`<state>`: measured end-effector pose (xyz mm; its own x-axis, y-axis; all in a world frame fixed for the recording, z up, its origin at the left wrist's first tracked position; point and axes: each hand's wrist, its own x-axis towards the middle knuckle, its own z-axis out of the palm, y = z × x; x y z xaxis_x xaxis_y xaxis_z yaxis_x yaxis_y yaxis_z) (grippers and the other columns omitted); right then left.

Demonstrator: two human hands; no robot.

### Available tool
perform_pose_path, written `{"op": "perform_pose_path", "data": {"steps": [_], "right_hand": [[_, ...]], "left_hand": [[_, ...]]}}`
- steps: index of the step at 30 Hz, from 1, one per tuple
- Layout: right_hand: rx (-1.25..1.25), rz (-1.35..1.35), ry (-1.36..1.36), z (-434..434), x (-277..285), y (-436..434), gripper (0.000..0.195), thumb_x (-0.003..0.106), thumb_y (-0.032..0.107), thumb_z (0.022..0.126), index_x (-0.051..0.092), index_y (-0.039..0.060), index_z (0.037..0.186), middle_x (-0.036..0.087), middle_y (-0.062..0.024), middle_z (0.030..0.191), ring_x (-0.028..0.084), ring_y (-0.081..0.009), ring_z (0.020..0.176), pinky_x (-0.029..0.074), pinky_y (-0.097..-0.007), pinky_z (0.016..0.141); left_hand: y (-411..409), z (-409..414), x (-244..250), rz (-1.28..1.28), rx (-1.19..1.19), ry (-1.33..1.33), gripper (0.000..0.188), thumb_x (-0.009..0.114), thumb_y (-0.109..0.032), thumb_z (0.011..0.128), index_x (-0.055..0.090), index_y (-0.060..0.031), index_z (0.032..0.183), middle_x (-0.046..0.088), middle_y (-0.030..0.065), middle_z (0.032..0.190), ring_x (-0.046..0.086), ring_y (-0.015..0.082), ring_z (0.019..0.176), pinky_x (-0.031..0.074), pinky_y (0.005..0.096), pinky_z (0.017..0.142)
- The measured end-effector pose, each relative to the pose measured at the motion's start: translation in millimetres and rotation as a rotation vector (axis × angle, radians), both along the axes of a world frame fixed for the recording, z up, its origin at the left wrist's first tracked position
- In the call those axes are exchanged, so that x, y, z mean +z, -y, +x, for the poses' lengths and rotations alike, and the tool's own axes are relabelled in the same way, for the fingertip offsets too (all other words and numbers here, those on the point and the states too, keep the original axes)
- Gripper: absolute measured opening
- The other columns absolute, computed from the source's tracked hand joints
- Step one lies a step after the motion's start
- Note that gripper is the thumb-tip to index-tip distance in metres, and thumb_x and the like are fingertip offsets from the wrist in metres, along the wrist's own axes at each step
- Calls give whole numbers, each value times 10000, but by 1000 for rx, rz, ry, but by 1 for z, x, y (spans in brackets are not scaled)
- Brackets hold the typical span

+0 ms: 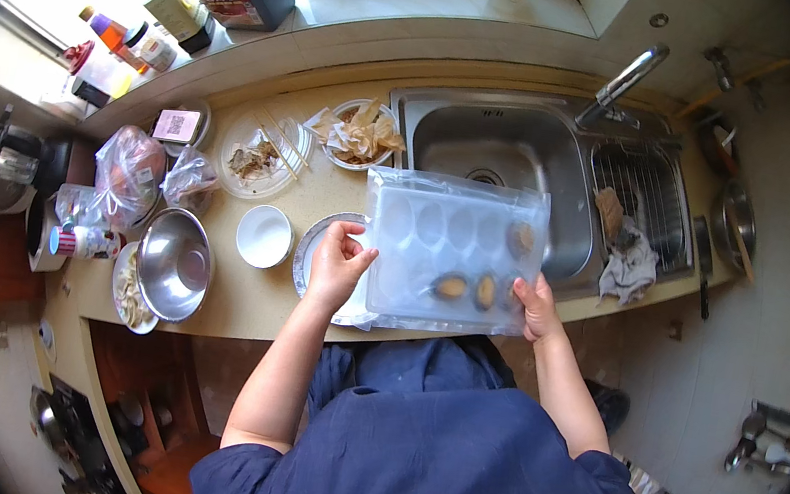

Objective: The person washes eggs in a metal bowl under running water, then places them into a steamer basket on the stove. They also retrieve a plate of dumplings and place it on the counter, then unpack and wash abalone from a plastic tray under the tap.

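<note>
A white plastic tray with oval hollows [402, 278], sealed in clear film, is held tilted over the counter edge and the near left of the sink. Several brown oval pieces, possibly shellfish [451, 286], lie in its lower and right hollows; the other hollows look bare. My right hand [540, 309] grips the tray's lower right edge, thumb on top. At the left edge, my left hand [339, 266] has its thumb and curled fingertips against the film; whether they pinch it is unclear. Partly hidden under the tray is a patterned-rim plate [305, 253].
Behind the tray is a steel sink [487, 127] with a faucet [622, 82]. A white bowl [265, 236], a steel bowl [174, 265] and a clear lid with chopsticks [264, 153] stand left. A knife [701, 263] hangs beyond the counter's right end.
</note>
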<state>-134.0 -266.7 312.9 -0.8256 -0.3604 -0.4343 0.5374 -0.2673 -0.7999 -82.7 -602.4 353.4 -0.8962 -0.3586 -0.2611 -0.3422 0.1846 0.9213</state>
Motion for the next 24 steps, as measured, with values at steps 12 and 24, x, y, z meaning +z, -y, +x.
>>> {"op": "perform_pose_path", "data": {"steps": [12, 24], "right_hand": [[220, -257, 315, -70, -19, -58, 593, 659, 388, 876, 456, 30, 1303, 602, -108, 1156, 616, -227, 1026, 517, -392, 894], [181, -184, 179, -78, -8, -39, 605, 683, 324, 866, 404, 64, 1336, 581, -87, 1174, 577, -201, 1066, 496, -360, 908]], "left_hand": [[-74, -7, 32, 776, 135, 4, 421, 587, -15, 870, 433, -34, 1262, 577, 16, 889, 560, 82, 747, 456, 206, 626], [-70, -7, 35, -538, 92, -37, 92, 623, -47, 805, 676, -6, 869, 594, 52, 817, 570, 141, 698, 465, 276, 630]]}}
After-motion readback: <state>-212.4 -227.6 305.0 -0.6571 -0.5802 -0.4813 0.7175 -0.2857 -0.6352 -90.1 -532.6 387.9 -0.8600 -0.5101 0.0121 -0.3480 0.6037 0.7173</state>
